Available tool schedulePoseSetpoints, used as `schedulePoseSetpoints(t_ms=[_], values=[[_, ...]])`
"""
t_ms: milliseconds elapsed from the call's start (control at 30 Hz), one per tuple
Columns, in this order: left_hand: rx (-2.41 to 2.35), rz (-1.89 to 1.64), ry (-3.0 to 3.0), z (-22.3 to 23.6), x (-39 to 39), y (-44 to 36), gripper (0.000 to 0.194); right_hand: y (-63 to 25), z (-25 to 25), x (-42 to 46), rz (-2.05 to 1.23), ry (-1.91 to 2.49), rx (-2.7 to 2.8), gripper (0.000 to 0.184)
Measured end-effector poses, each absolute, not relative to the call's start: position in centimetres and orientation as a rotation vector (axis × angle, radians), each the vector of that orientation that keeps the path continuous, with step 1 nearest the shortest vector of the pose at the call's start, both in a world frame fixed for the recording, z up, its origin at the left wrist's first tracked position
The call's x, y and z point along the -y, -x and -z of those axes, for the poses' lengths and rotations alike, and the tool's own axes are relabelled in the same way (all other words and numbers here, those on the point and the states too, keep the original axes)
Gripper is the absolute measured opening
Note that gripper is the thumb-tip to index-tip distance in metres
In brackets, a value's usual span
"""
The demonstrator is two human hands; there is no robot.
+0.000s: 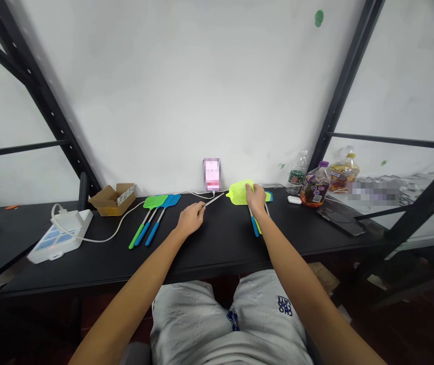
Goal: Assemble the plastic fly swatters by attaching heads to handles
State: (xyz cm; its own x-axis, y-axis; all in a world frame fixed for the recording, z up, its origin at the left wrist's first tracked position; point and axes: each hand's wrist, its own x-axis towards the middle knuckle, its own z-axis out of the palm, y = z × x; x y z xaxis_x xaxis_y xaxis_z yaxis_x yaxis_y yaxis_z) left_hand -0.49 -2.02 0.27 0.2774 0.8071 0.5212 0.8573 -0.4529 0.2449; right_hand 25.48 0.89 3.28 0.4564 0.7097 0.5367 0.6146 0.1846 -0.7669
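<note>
A yellow-green fly swatter head (pixel 240 192) is pinched at its right edge by my right hand (pixel 255 198). My left hand (pixel 191 219) is closed around a thin metal rod (pixel 213 199), which points at the head's neck; whether rod and neck are joined I cannot tell. The grip end is hidden inside my left fist. To the left lie a green fly swatter (pixel 155 202) and blue fly swatters (pixel 171 201), side by side with handles toward me. Under my right hand and wrist, more swatters with a blue handle (pixel 254 226) are partly covered.
A phone (pixel 212 175) leans on the wall, with a cable attached. Left are an open cardboard box (pixel 113 201) and a white power strip (pixel 63 235). Right stand a water bottle (pixel 297 175), drink bottles (pixel 315 185), a white case (pixel 294 200) and a dark phone (pixel 340 222).
</note>
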Motion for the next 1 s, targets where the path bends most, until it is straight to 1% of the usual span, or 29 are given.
schedulePoseSetpoints(t_ms=[133,600,767,1000], values=[[1.597,0.907,2.454,-0.30,2.05,0.48,0.026,-25.84,-3.07,-1.25,-0.133,1.465,1.202,0.039],[1.520,0.880,2.482,-0.30,2.05,0.63,0.025,-26.30,-2.78,-1.41,-0.171,1.474,1.306,0.041],[1.521,0.793,2.463,-0.22,2.03,0.61,0.025,-26.50,-2.51,-1.56,-0.165,1.440,1.364,0.040],[1.515,0.781,2.462,-0.18,2.06,0.53,0.023,-25.86,-2.55,-1.42,-0.162,1.426,1.411,0.037]])
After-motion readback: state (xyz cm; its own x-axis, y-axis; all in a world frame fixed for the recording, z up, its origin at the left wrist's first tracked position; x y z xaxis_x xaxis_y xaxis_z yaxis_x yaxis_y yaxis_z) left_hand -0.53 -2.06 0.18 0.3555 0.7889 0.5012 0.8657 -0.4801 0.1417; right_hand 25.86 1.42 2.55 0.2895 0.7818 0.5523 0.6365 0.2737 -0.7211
